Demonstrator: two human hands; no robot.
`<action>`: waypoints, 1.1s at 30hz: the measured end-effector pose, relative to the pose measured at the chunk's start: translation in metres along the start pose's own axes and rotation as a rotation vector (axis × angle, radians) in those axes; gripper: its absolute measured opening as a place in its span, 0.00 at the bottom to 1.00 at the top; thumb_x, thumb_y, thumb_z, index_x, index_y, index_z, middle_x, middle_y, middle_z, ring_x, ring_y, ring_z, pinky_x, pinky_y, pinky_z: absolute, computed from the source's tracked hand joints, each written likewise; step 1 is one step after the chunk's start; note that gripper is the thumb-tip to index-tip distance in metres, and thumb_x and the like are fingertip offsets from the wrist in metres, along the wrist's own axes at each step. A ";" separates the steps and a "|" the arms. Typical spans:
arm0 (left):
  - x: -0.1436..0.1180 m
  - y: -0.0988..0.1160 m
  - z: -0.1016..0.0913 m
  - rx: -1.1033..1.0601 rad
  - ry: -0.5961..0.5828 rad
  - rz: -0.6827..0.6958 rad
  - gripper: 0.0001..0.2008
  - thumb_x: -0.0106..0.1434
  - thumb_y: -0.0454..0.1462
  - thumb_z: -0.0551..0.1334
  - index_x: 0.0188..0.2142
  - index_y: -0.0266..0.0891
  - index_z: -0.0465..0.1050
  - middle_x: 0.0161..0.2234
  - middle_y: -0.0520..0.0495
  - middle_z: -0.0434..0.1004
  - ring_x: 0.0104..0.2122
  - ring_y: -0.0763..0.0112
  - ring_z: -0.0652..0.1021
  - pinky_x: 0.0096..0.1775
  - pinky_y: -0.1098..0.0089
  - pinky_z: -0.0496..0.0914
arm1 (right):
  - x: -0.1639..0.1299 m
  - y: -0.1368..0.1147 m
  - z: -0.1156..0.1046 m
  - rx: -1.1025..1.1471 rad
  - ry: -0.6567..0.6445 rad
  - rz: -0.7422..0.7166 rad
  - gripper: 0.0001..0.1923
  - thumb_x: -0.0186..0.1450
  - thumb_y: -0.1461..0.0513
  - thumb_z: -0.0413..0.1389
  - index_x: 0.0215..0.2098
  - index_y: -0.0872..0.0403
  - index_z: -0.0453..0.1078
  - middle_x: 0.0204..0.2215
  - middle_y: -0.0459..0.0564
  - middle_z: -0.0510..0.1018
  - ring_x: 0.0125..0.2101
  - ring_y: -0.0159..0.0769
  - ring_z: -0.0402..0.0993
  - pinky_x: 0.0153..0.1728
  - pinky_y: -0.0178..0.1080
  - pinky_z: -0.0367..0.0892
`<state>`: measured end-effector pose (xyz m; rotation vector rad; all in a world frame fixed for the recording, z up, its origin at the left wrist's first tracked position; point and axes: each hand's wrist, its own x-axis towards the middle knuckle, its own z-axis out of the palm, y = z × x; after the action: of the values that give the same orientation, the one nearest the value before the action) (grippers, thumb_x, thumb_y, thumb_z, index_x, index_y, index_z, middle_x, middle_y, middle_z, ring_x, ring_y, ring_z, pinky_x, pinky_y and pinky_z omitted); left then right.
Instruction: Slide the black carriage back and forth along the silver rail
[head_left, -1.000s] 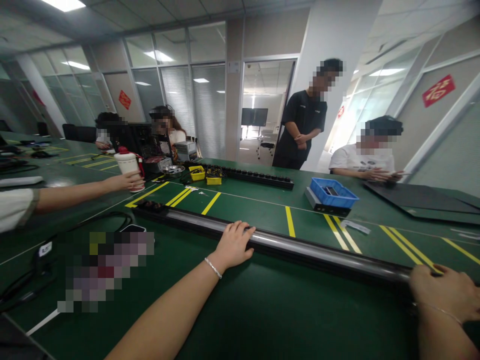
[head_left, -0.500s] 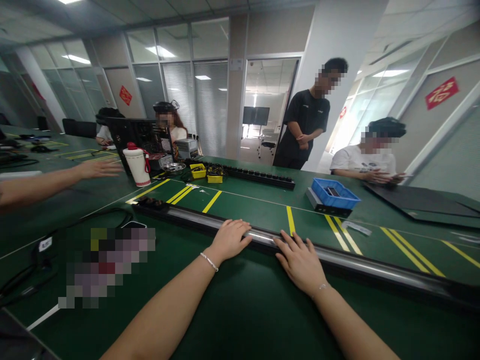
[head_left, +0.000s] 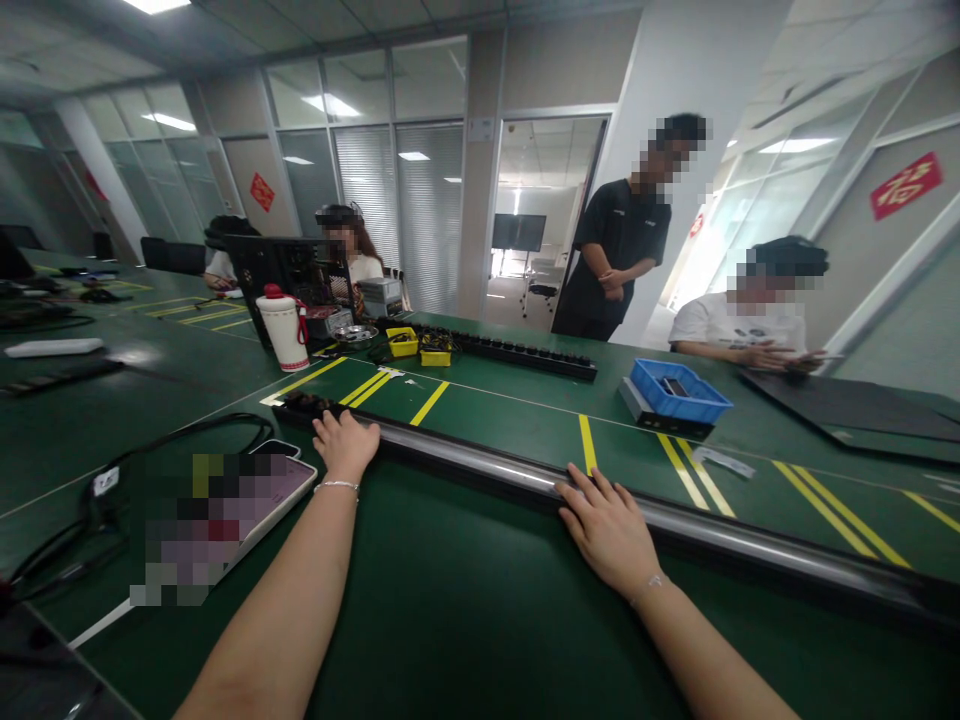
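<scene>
A long black bar with a shiny grey top (head_left: 480, 465) lies slantwise across the green table in front of me; it looks like a power strip, with dark raised parts at its far left end. My left hand (head_left: 346, 446) rests near that left end, palm down with fingers spread over the bar. Farther right along the bar, my right hand (head_left: 609, 528) lies flat, its fingertips on the near edge and top. Neither hand is wrapped round anything. A phone (head_left: 255, 525), its screen partly blurred out, lies left of my left forearm.
Black cables (head_left: 112, 490) lie at the left. Beyond the bar are a white cup with a red lid (head_left: 283, 335), an open computer case (head_left: 262, 275), yellow bins (head_left: 435, 352), a black socket strip (head_left: 517, 352) and a blue bin (head_left: 679, 395). Several people are across the table.
My left hand has slid left along the bar from its middle to near the left end. My right hand stays put. Another person's arm at the left has gone from view.
</scene>
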<state>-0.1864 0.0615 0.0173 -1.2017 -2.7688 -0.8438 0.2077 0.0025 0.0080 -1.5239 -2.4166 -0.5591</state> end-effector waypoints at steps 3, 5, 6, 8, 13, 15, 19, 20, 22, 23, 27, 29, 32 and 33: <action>0.001 -0.003 -0.001 0.025 0.006 -0.015 0.34 0.57 0.46 0.53 0.59 0.27 0.55 0.62 0.28 0.48 0.61 0.42 0.49 0.57 0.48 0.49 | 0.000 0.001 -0.001 0.000 -0.002 -0.001 0.18 0.67 0.55 0.43 0.52 0.43 0.65 0.59 0.46 0.61 0.57 0.48 0.56 0.51 0.51 0.56; 0.000 -0.002 -0.002 0.051 0.029 0.001 0.33 0.57 0.47 0.52 0.58 0.27 0.57 0.61 0.28 0.51 0.61 0.41 0.51 0.57 0.48 0.49 | 0.000 0.001 -0.001 -0.002 -0.002 -0.003 0.18 0.67 0.55 0.42 0.52 0.43 0.65 0.59 0.46 0.61 0.57 0.48 0.55 0.51 0.50 0.56; -0.001 -0.001 -0.002 0.064 0.045 0.015 0.33 0.57 0.46 0.52 0.57 0.28 0.58 0.60 0.28 0.53 0.60 0.41 0.52 0.57 0.48 0.50 | 0.000 0.000 -0.001 -0.002 -0.002 -0.003 0.18 0.67 0.55 0.42 0.52 0.43 0.65 0.59 0.46 0.61 0.57 0.48 0.55 0.51 0.50 0.56; -0.004 0.000 -0.002 0.086 0.071 0.040 0.31 0.58 0.46 0.51 0.56 0.28 0.59 0.58 0.28 0.56 0.60 0.42 0.53 0.56 0.47 0.51 | 0.000 0.000 -0.001 0.000 -0.003 -0.005 0.19 0.67 0.55 0.42 0.52 0.44 0.65 0.59 0.46 0.61 0.57 0.48 0.55 0.51 0.49 0.56; -0.004 -0.001 -0.002 0.093 0.069 0.045 0.31 0.58 0.46 0.51 0.56 0.30 0.59 0.57 0.28 0.57 0.59 0.43 0.54 0.55 0.48 0.52 | 0.000 0.000 0.000 0.006 -0.005 -0.004 0.19 0.66 0.55 0.43 0.53 0.43 0.64 0.59 0.47 0.61 0.58 0.47 0.54 0.51 0.50 0.56; -0.003 -0.001 -0.002 0.079 0.042 0.032 0.31 0.57 0.47 0.51 0.57 0.32 0.59 0.59 0.29 0.55 0.60 0.42 0.52 0.55 0.48 0.51 | 0.000 0.000 0.000 0.007 -0.003 -0.004 0.19 0.66 0.55 0.43 0.53 0.43 0.64 0.59 0.47 0.61 0.58 0.47 0.54 0.51 0.50 0.56; 0.001 -0.003 -0.002 0.076 0.023 0.035 0.32 0.57 0.48 0.52 0.57 0.33 0.59 0.59 0.28 0.54 0.60 0.40 0.50 0.55 0.47 0.50 | 0.000 0.000 0.000 0.015 0.005 -0.004 0.19 0.66 0.55 0.43 0.53 0.44 0.65 0.59 0.47 0.61 0.58 0.48 0.55 0.51 0.51 0.56; 0.002 -0.003 -0.002 0.079 0.027 0.038 0.32 0.56 0.48 0.52 0.57 0.32 0.60 0.59 0.28 0.55 0.60 0.40 0.51 0.55 0.48 0.50 | 0.000 0.000 0.000 0.016 0.007 -0.005 0.19 0.66 0.55 0.43 0.52 0.44 0.65 0.59 0.47 0.61 0.57 0.48 0.55 0.51 0.51 0.56; 0.003 -0.004 -0.002 0.087 0.041 0.046 0.32 0.55 0.48 0.54 0.55 0.32 0.61 0.57 0.27 0.57 0.59 0.40 0.54 0.55 0.49 0.52 | 0.000 0.000 0.000 0.019 0.014 -0.007 0.19 0.66 0.56 0.43 0.52 0.44 0.66 0.59 0.47 0.61 0.57 0.47 0.56 0.51 0.51 0.56; 0.003 -0.004 -0.002 0.092 0.053 0.052 0.32 0.55 0.48 0.54 0.55 0.31 0.62 0.56 0.26 0.58 0.59 0.40 0.55 0.54 0.49 0.53 | 0.000 0.000 0.000 0.021 0.017 -0.006 0.19 0.66 0.56 0.43 0.52 0.44 0.66 0.59 0.47 0.61 0.57 0.47 0.56 0.51 0.51 0.56; 0.000 -0.001 -0.001 0.153 0.125 0.094 0.29 0.55 0.46 0.54 0.51 0.29 0.65 0.52 0.25 0.63 0.56 0.41 0.59 0.52 0.49 0.55 | 0.000 0.000 0.001 0.022 0.024 -0.006 0.18 0.66 0.56 0.43 0.52 0.44 0.66 0.58 0.47 0.62 0.57 0.47 0.55 0.51 0.51 0.56; -0.003 0.001 -0.002 0.198 0.149 0.119 0.27 0.55 0.45 0.54 0.49 0.27 0.66 0.49 0.24 0.65 0.54 0.42 0.62 0.51 0.51 0.56 | 0.000 0.000 0.001 0.016 0.020 -0.008 0.18 0.66 0.56 0.43 0.52 0.44 0.66 0.58 0.47 0.62 0.57 0.48 0.55 0.50 0.50 0.57; -0.005 0.004 -0.003 0.223 0.163 0.158 0.25 0.56 0.43 0.54 0.46 0.24 0.67 0.45 0.25 0.68 0.49 0.46 0.67 0.50 0.55 0.58 | 0.000 0.000 0.000 0.012 0.014 -0.011 0.19 0.66 0.56 0.43 0.52 0.45 0.65 0.58 0.48 0.62 0.57 0.48 0.55 0.50 0.50 0.57; -0.005 0.004 -0.004 0.220 0.161 0.169 0.24 0.56 0.43 0.54 0.46 0.24 0.67 0.44 0.26 0.68 0.48 0.47 0.68 0.50 0.56 0.59 | 0.000 0.000 0.000 0.012 0.015 -0.011 0.19 0.66 0.56 0.43 0.52 0.45 0.65 0.58 0.48 0.62 0.57 0.48 0.55 0.50 0.50 0.57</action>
<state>-0.1815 0.0587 0.0213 -1.2448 -2.5123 -0.5765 0.2076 0.0025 0.0083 -1.4968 -2.4149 -0.5549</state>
